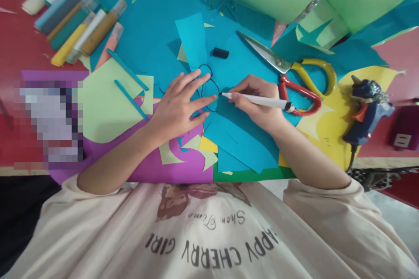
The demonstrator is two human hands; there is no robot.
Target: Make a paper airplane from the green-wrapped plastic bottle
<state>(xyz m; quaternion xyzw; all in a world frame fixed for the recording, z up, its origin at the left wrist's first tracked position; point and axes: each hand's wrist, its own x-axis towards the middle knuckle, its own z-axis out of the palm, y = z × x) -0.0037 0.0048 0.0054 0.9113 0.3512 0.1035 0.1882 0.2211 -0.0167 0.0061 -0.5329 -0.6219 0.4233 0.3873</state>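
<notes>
My right hand [257, 100] grips a white marker [262, 99] with its dark tip touching a blue sheet of paper [242, 128]. Black curved outlines [213, 79] are drawn on that sheet, partly covered by my fingers. My left hand [183, 102] lies flat on the paper with its fingers spread, beside the drawn lines. A black marker cap [220, 52] lies just above the drawing. Close to my right hand is a pair of scissors [281, 63] with one yellow and one red handle, its blades partly apart.
Several markers and tubes [78, 22] lie at the upper left. A blue glue gun [368, 115] rests on yellow paper [343, 139] at the right. Light green paper [108, 104] with two blue strips [131, 99] is left of my hands. Paper scraps [193, 150] lie near the front edge.
</notes>
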